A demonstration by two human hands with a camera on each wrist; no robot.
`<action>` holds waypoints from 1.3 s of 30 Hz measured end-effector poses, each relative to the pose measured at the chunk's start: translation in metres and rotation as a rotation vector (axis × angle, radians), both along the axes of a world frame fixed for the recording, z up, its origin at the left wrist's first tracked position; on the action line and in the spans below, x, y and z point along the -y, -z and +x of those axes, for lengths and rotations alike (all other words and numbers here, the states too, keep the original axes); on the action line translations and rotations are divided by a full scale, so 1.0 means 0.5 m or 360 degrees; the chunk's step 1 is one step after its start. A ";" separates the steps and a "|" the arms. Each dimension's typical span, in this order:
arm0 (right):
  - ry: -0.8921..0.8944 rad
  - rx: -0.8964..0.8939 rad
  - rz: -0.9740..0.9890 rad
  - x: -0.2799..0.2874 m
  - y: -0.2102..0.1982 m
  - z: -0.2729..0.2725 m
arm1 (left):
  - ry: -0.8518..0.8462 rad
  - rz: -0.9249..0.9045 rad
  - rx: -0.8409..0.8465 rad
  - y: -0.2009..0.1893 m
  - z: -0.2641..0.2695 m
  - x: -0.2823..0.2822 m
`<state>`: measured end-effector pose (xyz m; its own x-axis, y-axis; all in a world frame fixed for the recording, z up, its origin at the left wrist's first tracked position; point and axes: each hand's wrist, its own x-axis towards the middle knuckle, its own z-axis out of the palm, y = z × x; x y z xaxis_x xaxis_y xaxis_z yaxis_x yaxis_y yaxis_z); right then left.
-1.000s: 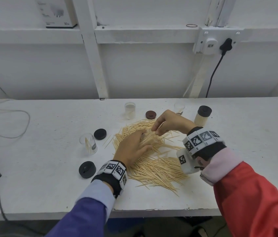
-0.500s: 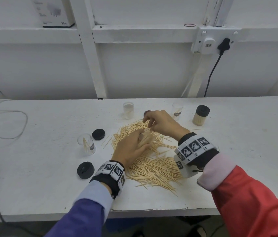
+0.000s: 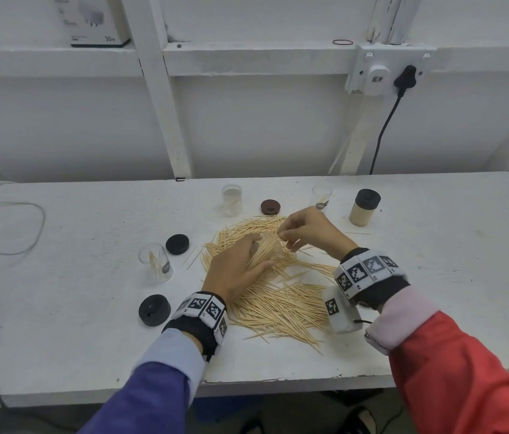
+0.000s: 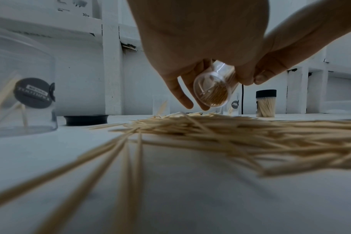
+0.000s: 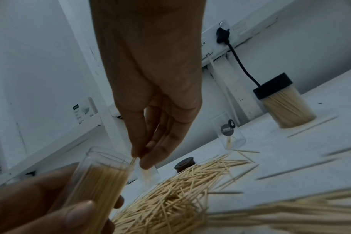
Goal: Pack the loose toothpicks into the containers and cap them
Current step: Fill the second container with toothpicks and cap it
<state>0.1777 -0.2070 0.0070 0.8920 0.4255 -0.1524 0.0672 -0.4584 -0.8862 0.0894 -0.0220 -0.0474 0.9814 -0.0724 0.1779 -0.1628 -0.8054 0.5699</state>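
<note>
Left hand (image 3: 234,270) grips 1 clear container (image 5: 102,178) tilted above the toothpick pile (image 3: 278,302) at frame centre; right hand (image 3: 306,230) pinches toothpicks at its mouth. 1 capped container (image 3: 364,208) stands upper right.

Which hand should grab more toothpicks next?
Probably the right hand. It only pinches a few toothpicks at the mouth of the jar, so it will soon be free, and it hangs above the pile. The left hand grips the jar.
</note>
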 end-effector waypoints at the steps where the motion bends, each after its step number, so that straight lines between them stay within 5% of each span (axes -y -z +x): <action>1: -0.0011 0.0020 -0.0001 -0.003 0.001 -0.002 | -0.0001 0.0005 -0.0003 0.000 0.000 0.000; 8: -0.0047 0.0156 -0.0093 -0.011 -0.006 -0.007 | -0.0004 -0.0016 -0.0005 0.000 0.003 0.000; 14: -0.0349 -0.0196 -0.0046 -0.017 -0.022 -0.033 | -0.0004 -0.0010 0.0027 -0.002 0.006 -0.001; 19: -0.0031 0.0002 -0.0041 -0.017 -0.021 -0.030 | 0.0010 0.0058 0.0167 0.005 0.010 -0.003; 29: -0.0314 -0.0171 -0.0022 0.014 -0.010 -0.043 | 0.0118 0.0257 0.0171 0.015 0.018 -0.006; 35: -0.0631 0.0348 -0.1151 0.044 -0.001 -0.088 | -0.0135 0.0251 0.0072 0.023 0.023 -0.011; 39: -0.0931 0.0522 -0.1453 0.040 0.029 -0.147 | -0.0189 0.0248 0.0054 0.024 0.024 -0.011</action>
